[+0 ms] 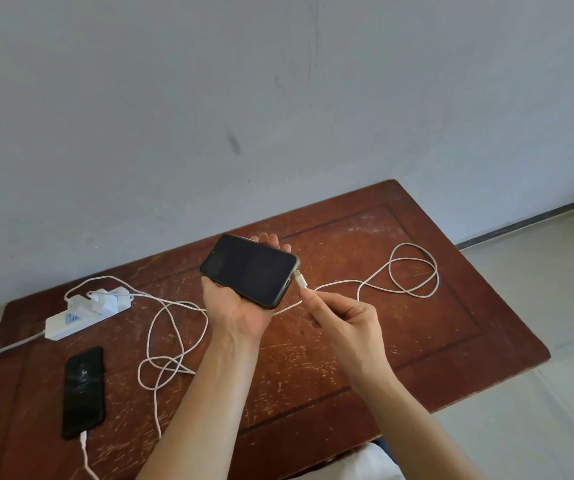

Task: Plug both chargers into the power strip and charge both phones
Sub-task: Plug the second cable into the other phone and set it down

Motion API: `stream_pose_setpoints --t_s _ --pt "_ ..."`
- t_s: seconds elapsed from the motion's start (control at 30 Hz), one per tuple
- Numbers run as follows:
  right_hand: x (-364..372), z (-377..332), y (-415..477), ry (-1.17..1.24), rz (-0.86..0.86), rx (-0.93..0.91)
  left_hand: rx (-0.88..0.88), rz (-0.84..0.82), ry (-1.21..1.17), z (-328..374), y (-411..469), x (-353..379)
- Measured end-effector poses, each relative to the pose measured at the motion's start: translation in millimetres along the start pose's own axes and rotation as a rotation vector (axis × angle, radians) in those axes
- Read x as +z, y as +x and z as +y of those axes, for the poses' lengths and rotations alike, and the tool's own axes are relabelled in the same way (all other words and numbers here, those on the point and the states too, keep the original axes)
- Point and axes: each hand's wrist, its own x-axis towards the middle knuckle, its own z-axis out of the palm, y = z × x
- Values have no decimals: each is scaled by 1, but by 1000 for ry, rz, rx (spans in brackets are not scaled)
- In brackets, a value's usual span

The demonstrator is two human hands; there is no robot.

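My left hand (pixel 240 306) holds a dark phone (pixel 249 270) screen-up above the table, palm under it. My right hand (pixel 341 318) pinches the white cable connector (pixel 300 281), whose tip touches the phone's bottom edge by the port. That cable (pixel 413 271) loops over the table's right side. A white power strip (pixel 84 313) lies at the far left with two white chargers (pixel 105 299) plugged into it. A second black phone (pixel 82 393) lies flat at the near left with a white cable (pixel 83 441) in its bottom end.
The worn brown wooden table (pixel 434 341) stands against a grey wall. Loose white cable coils (pixel 171 344) lie between the strip and my left forearm. The strip's own cord (pixel 8 348) runs off the table's left edge. Pale floor lies to the right.
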Motion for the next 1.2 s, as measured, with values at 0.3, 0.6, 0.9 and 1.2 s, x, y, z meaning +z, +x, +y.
stream_pose_setpoints --t_s 0.3,0.6,0.9,1.2 --pt "5 -5 -3 -67 -49 -18 48 -34 48 6 0 2" --pt "0 -14 4 -98 -63 0 34 -115 150 14 6 3" --pt "1 -20 6 -124 -92 20 6 -177 264 18 12 7" --pt "4 -21 6 -125 -73 41 2 -182 272 16 15 3"
